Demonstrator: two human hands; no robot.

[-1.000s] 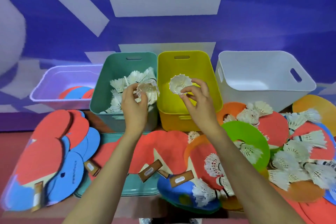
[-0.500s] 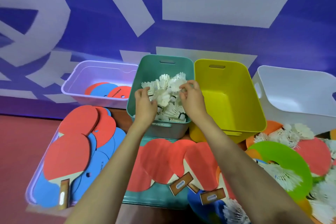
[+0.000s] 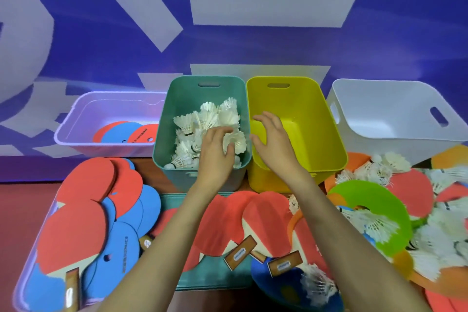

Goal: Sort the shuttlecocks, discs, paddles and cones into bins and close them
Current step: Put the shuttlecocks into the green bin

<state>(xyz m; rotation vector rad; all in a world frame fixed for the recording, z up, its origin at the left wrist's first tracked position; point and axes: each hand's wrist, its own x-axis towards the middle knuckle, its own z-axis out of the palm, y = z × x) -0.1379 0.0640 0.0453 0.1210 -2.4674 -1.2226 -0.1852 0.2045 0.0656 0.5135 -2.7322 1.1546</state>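
White feather shuttlecocks (image 3: 202, 119) fill the teal plastic bin (image 3: 182, 104). The left hand (image 3: 215, 153) grips one. The right hand (image 3: 272, 142) hangs loose over the yellow plastic bin (image 3: 309, 114).

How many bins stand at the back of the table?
4, in one row: clear bin far left, then teal bin, yellow bin, and white bin far right. None seems hidden.

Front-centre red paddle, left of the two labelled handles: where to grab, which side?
The brown handle: it sticks out toward the person, uncovered, while the red blade lies flat, overlapping its neighbours. Come down from the near side and pinch across the handle's long edges.
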